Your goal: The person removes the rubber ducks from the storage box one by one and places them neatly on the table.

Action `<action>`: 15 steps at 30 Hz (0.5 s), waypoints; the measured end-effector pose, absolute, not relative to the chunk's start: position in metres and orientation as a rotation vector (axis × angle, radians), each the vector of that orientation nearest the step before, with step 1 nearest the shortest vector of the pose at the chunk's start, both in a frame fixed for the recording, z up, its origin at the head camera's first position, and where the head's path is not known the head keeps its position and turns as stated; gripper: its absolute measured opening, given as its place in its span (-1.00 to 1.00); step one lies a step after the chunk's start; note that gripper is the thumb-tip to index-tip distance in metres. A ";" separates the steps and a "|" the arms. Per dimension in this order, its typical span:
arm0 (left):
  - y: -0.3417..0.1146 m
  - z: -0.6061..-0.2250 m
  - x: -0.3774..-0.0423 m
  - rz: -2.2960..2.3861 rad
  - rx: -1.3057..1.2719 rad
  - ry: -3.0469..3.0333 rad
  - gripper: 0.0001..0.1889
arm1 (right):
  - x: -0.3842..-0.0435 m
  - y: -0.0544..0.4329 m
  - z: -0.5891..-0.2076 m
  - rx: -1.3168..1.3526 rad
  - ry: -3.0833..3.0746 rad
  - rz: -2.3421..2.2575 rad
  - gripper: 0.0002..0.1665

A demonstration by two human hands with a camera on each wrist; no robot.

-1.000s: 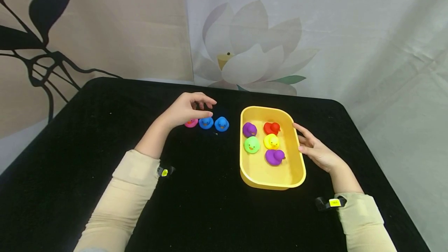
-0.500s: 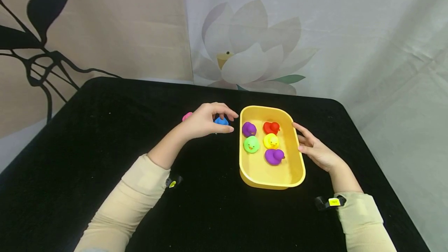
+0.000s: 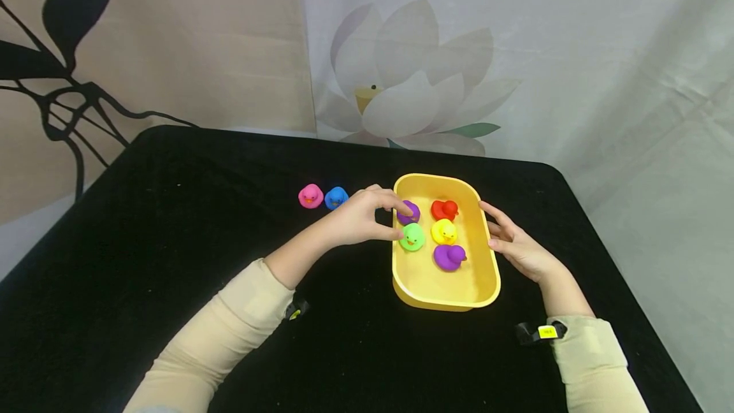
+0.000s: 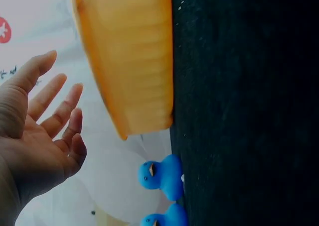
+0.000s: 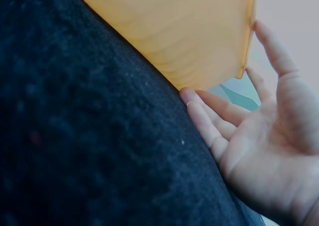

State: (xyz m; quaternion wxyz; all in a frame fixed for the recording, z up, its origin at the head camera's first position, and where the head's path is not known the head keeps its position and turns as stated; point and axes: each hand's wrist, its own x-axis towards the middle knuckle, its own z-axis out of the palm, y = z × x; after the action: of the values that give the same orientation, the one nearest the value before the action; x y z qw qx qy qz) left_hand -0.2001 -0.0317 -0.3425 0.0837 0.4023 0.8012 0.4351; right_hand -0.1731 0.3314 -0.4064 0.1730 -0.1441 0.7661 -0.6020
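My left hand (image 3: 369,217) reaches over the left rim of a yellow plastic bin (image 3: 447,289), its thumb and fingers parted and holding nothing. In the head view its fingertips overlap a purple rubber duck (image 3: 408,212) and a green rubber duck (image 3: 411,238) in the bin. The left wrist view shows this hand (image 4: 47,121) higher than the table, beside the bin's wall (image 4: 132,61). My right hand (image 3: 524,248) touches the bin's right side with loosely extended fingers. From the right wrist, the thumb (image 5: 274,49) meets the rim and other fingertips lie low against the wall.
Also in the bin are a red duck (image 3: 444,210), a yellow duck (image 3: 445,232) and another purple duck (image 3: 450,257). A pink duck (image 3: 311,196) and a blue duck (image 3: 336,197) sit on the black cloth. A second blue duck (image 4: 164,177) is hidden by my left hand in the head view.
My left hand has moved right and nearer, from above the pink and blue ducks to over the bin's left rim. The right hand and the bin have stayed put.
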 end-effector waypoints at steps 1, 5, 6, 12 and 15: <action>-0.030 -0.344 -0.200 1.292 1.203 2.389 -0.60 | -0.173 0.331 -0.406 -0.407 2.174 -1.709 -0.10; -0.023 -0.345 -0.199 1.246 1.197 2.388 -0.58 | -0.173 0.331 -0.406 -0.402 2.167 -1.716 -0.10; -0.021 -0.345 -0.200 1.229 1.198 2.394 -0.58 | -0.173 0.331 -0.406 -0.401 2.165 -1.716 -0.10; -0.012 -0.347 -0.202 1.120 1.194 2.437 -0.56 | -0.172 0.331 -0.405 -0.404 2.169 -1.710 -0.10; -0.008 -0.350 -0.205 1.075 1.203 2.457 -0.58 | -0.172 0.331 -0.405 -0.407 2.170 -1.709 -0.10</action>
State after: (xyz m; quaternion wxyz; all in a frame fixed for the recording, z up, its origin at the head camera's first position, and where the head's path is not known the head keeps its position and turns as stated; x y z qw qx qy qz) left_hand -0.2048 -0.0082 -0.3495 0.1011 0.4073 0.8316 0.3638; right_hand -0.1722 0.3306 -0.4049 0.1739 -0.1434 0.7654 -0.6028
